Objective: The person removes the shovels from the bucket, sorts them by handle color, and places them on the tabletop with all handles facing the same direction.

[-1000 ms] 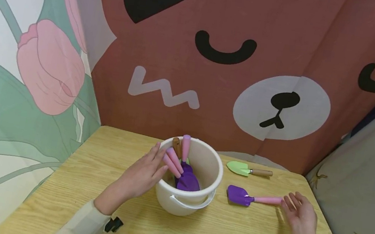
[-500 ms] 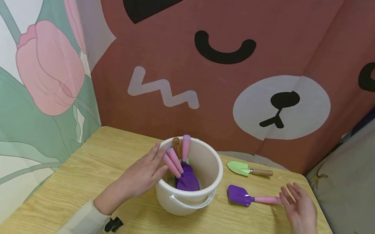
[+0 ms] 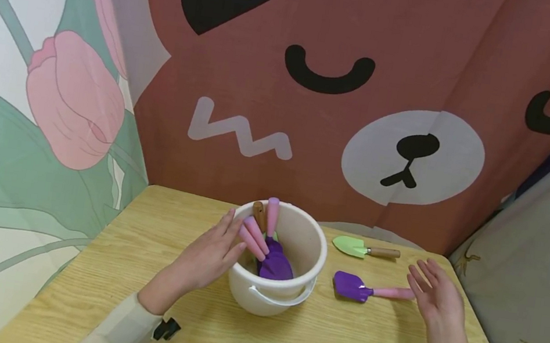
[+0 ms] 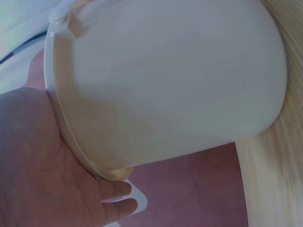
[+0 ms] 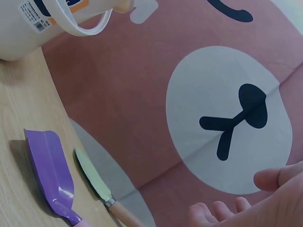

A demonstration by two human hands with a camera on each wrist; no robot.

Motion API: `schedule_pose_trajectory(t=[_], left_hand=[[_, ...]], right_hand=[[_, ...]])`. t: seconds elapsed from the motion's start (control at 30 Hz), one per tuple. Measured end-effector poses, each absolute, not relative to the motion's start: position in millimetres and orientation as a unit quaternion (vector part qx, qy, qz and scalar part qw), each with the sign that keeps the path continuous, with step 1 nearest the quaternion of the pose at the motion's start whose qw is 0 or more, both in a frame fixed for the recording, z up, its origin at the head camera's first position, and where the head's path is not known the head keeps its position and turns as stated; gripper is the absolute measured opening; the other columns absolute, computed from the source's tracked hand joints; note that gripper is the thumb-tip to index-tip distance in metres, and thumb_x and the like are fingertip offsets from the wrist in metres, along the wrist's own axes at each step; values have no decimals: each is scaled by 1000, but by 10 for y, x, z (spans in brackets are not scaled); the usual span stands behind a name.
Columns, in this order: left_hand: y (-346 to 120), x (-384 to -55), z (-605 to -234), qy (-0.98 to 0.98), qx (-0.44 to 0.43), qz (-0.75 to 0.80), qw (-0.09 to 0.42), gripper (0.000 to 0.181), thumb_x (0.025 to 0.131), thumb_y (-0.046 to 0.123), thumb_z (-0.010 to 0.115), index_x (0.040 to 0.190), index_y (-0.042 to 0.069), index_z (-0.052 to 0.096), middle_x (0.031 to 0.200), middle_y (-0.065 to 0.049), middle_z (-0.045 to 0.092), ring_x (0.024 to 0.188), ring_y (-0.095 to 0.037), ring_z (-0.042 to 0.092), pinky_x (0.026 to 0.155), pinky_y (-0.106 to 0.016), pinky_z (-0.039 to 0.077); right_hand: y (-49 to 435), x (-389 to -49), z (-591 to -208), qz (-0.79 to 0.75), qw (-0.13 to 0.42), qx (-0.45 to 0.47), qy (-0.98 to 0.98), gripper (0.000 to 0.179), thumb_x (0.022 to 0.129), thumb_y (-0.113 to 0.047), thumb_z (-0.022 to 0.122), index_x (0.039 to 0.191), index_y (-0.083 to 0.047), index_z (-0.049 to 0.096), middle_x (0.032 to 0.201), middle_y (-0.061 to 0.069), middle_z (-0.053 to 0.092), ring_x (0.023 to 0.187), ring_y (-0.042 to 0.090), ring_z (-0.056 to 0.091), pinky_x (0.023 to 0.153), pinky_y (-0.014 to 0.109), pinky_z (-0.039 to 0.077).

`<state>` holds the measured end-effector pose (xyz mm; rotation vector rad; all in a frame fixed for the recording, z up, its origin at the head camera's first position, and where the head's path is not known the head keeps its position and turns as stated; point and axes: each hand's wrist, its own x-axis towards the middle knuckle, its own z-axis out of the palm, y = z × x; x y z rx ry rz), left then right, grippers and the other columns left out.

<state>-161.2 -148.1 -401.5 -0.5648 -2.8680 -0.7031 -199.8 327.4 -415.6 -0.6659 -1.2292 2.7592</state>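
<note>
My left hand [image 3: 208, 253] rests on the left rim of a white bucket [image 3: 264, 302], its fingers fairly straight along the edge; the left wrist view shows the palm against the rim. Inside the bucket stand several garden tools: pink handles [image 3: 272, 218], a brown wooden handle [image 3: 259, 215] and a purple blade [image 3: 276, 265]. To the right a purple shovel [image 3: 351, 286] with a pink handle lies on the table. Over the end of that handle hovers my right hand [image 3: 438, 306], palm up, fingers loosely bent, holding nothing. Behind lies a green trowel [image 3: 350, 246] with a wooden handle.
The wooden table [image 3: 188, 335] ends at a brown bear-print curtain [image 3: 233, 171] behind the bucket. A tulip-print cloth [image 3: 73, 102] hangs at the left, and a pale cloth [image 3: 549, 251] at the right. The bucket's white bail [image 3: 283, 301] hangs down in front.
My right hand has lifted a little, up and away from the end of the purple shovel's pink handle. The left hand, the bucket and the tools have stayed where they were.
</note>
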Motion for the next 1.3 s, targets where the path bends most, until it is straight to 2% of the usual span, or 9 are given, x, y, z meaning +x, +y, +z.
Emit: schedule_pose_trajectory(t=[0.07, 0.17, 0.27, 0.37, 0.5, 0.63, 0.83, 1.1, 1.3], left_hand=[[-1481, -1613, -4018, -952, -188, -233, 67, 68, 110, 46, 34, 162, 6, 20, 169, -16, 2, 151, -39, 23, 120, -55, 28], [-1481, -1615, -4023, -952, -188, -232, 66, 68, 109, 48, 33, 162, 6, 20, 169, -16, 1, 152, -38, 23, 120, -56, 27], [-1482, -1615, -4025, -952, -187, -232, 67, 69, 109, 49, 32, 162, 6, 20, 169, -16, 1, 151, -39, 24, 120, -56, 28], [-1483, -1616, -4027, -952, -186, -234, 69, 68, 109, 48, 33, 162, 7, 20, 169, -16, 2, 151, -39, 25, 120, -56, 29], [-1486, -1616, -4031, -952, -184, -235, 68, 67, 109, 48, 33, 162, 8, 20, 169, -15, 2, 151, -39, 24, 120, -55, 29], [-1490, -1614, -4040, -952, -185, -234, 67, 68, 109, 50, 31, 162, 9, 19, 170, -14, 2, 151, -39, 23, 120, -55, 29], [-1494, -1613, -4043, -951, -185, -237, 65, 68, 109, 50, 31, 163, 11, 19, 170, -12, 1, 152, -38, 23, 120, -54, 29], [-1497, -1622, -4053, -949, -190, -237, 77, 67, 109, 48, 33, 162, 9, 20, 170, -15, 2, 151, -39, 25, 119, -54, 30], [-1501, -1628, -4051, -951, -192, -233, 72, 68, 109, 49, 31, 162, 9, 18, 170, -13, 0, 152, -35, 21, 121, -53, 27]], right_hand=[[3250, -2000, -4137, 886, 25, -213, -412, 68, 100, -24, 65, 157, -34, 30, 161, -11, 28, 150, 17, 28, 121, 33, 24], [3223, -1988, -4114, 883, 22, -207, -421, 69, 98, -23, 68, 157, -33, 33, 154, -11, 37, 143, 17, 40, 120, 33, 27], [3202, -1981, -4087, 887, 20, -194, -418, 53, 97, -20, 70, 144, -32, 49, 140, -10, 50, 121, 14, 60, 116, 32, 36], [3181, -1982, -4056, 890, 12, -175, -421, 33, 97, -19, 69, 127, -30, 58, 131, -9, 54, 105, 14, 67, 110, 30, 45], [3141, -2005, -4004, 887, 4, -170, -429, 26, 97, -21, 69, 120, -30, 61, 131, -9, 53, 113, 14, 63, 105, 29, 48], [3082, -2045, -3944, 880, -1, -169, -444, 37, 96, -21, 71, 128, -31, 54, 129, -9, 52, 125, 14, 55, 114, 29, 40], [2999, -2070, -3855, 878, -12, -147, -455, 38, 97, -20, 69, 130, -30, 53, 118, -9, 60, 117, 12, 60, 122, 31, 27], [2910, -2092, -3727, 882, -18, -107, -458, 25, 97, -17, 70, 119, -27, 62, 106, -7, 69, 101, 12, 70, 102, 28, 50], [2832, -2108, -3628, 881, -7, -94, -464, 22, 95, -15, 72, 114, -24, 67, 103, -5, 74, 97, 14, 72, 91, 29, 56]])
